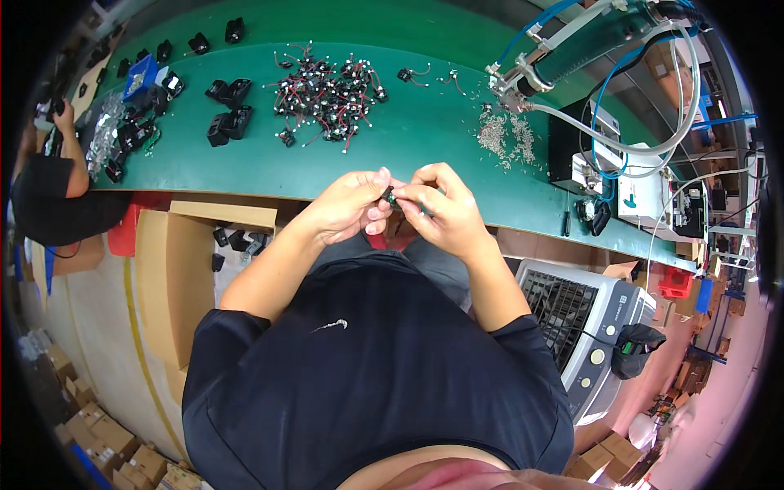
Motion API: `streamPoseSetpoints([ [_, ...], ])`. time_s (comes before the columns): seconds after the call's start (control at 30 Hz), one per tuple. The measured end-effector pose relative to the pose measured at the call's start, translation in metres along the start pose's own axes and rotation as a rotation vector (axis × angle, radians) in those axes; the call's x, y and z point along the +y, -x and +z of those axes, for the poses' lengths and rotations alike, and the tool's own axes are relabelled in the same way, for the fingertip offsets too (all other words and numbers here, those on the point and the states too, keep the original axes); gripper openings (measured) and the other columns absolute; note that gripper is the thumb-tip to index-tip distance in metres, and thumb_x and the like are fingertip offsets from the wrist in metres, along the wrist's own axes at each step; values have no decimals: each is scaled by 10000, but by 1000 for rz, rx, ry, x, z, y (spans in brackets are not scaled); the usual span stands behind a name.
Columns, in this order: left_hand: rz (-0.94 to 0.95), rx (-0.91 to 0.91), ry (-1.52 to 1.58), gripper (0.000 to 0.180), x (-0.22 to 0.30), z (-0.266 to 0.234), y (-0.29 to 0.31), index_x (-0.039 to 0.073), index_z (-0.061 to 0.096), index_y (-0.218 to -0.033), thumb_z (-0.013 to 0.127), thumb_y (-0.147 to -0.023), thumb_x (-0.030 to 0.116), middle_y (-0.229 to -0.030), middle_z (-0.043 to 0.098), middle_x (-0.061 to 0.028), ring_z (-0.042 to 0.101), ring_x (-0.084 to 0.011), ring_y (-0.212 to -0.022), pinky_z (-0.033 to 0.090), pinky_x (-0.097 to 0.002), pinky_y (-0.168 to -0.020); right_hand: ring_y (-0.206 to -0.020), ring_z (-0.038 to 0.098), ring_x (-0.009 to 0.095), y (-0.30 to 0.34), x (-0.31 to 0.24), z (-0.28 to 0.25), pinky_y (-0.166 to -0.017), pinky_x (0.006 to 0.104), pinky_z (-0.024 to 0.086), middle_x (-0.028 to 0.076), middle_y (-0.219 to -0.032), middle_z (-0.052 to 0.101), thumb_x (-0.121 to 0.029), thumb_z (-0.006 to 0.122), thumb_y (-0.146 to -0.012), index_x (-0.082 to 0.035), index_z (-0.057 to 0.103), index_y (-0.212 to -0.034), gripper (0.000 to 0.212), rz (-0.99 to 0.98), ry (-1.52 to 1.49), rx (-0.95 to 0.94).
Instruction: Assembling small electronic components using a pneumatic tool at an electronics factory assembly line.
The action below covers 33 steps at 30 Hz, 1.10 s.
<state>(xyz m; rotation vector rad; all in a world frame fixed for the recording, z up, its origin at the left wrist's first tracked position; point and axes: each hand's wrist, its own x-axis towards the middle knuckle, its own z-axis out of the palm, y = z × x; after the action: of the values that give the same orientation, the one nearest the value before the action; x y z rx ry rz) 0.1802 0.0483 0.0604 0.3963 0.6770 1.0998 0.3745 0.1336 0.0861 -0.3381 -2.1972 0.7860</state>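
Both hands meet just in front of the desk (437,155) edge, and from where I watch I see the left hand (355,204) and the right hand (449,211) pinching one small dark part (388,195) between their fingertips. Fingers hide much of it, so I cannot tell its exact state. On the desk beyond lies a large pile of wired black parts (331,102), with two loose wired pieces, one dark (405,75) and one slimmer (453,77), apart to its right. Small metal pieces (493,134) lie scattered farther right; a cluster of black housings (232,124) sits left of the pile. I judge this one part to be midway through handling, with plenty left in the pile. An open carton (162,286) below holds several dark pieces (238,241); whether those are finished, I cannot tell.
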Motion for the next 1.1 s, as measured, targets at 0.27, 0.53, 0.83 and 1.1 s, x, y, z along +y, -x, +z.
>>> streamPoseSetpoints([
  [0.27, 724, 256, -1431, 262, 65, 1, -70, 67, 706, -1093, 555, -1050, 277, -945, 664, -90, 643, -186, -820, 514, -365, -730, -912, 733, 235, 3, 25, -13, -763, 312, 616, 134, -1110, 723, 42, 740, -848, -2, 720, -996, 155, 157, 58, 127],
  [0.53, 732, 287, -2547, 210, 95, -55, -199, 135, 776, -977, 580, -915, 181, -1101, 693, -52, 628, -240, -1106, 421, -509, -973, -934, 733, 197, 51, 66, 15, -795, 313, 649, 150, -1111, 704, 59, 652, -962, 84, 682, -1069, 114, 667, -498, 318],
  [0.83, 646, 555, -2494, 192, 122, -64, -127, 122, 775, -1022, 649, -927, 232, -1160, 706, -51, 625, -268, -1185, 393, -548, -1045, -831, 716, 132, 48, 72, 13, -698, 270, 612, 109, -1025, 724, -3, 681, -956, 61, 692, -1046, 111, 742, -194, 298],
  [1.1, 592, 1035, -2160, 853, 212, -169, 52, 172, 526, -1484, 578, -715, -193, -1459, 549, -126, 484, -369, -1388, 419, -474, -1145, -705, 676, 229, 43, 71, 11, -621, 319, 581, 147, -981, 687, 57, 687, -882, 24, 658, -965, 94, 394, 360, 177],
])
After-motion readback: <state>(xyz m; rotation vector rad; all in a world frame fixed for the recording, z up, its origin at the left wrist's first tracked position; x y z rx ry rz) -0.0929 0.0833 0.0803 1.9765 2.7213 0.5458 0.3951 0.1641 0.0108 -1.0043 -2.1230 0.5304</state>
